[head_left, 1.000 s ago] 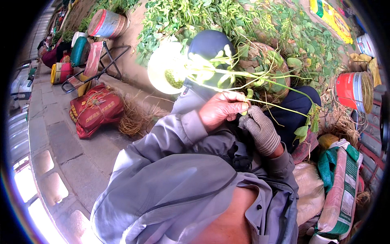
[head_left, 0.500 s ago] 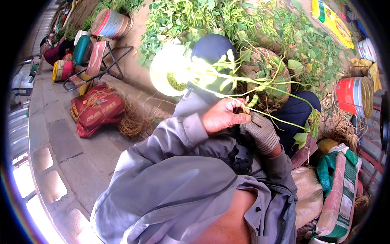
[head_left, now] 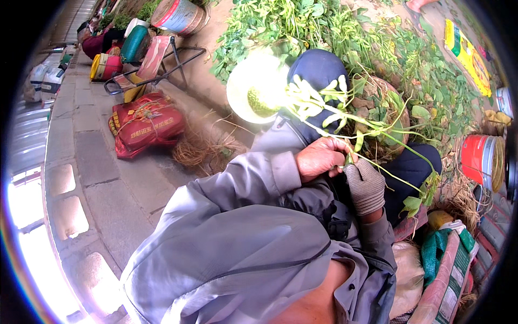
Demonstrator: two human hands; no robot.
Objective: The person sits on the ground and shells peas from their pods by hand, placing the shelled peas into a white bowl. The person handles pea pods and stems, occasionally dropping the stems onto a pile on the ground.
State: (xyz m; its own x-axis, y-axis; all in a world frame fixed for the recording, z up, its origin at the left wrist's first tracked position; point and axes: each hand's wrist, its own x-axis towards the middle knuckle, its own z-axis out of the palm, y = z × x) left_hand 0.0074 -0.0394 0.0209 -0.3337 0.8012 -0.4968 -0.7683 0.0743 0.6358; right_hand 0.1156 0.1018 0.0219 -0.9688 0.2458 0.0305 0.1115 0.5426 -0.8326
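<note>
My bare left hand (head_left: pixel 318 161) is closed, thumb and fingers pinching a green bean pod (head_left: pixel 348 161). Against it, my right hand (head_left: pixel 366 186), in a striped knit glove, is closed round the bean stalk (head_left: pixel 386 171); its fingertips are partly hidden. From the hands the stalk spreads away over my knees, with pale pods (head_left: pixel 310 100) at its far left and leaves (head_left: pixel 414 205) hanging at its right end. Just beyond my left knee stands a pale bucket (head_left: pixel 237 92), glaring in sunlight, with green beans (head_left: pixel 260 102) inside.
Bean plants (head_left: pixel 324 27) heap up ahead, by a round basket (head_left: pixel 396 102). At left lie a red bag (head_left: pixel 148 123) and a folding stool (head_left: pixel 175 62). A red bucket (head_left: pixel 475 159) and yellow sack (head_left: pixel 467 54) are at right. Another person's foot (head_left: pixel 418 6) shows at the top.
The view has shifted, so most things sit further right or higher in it. My hands stay together at the stalk, my left fingers now curled more tightly. A foot has appeared at the top right.
</note>
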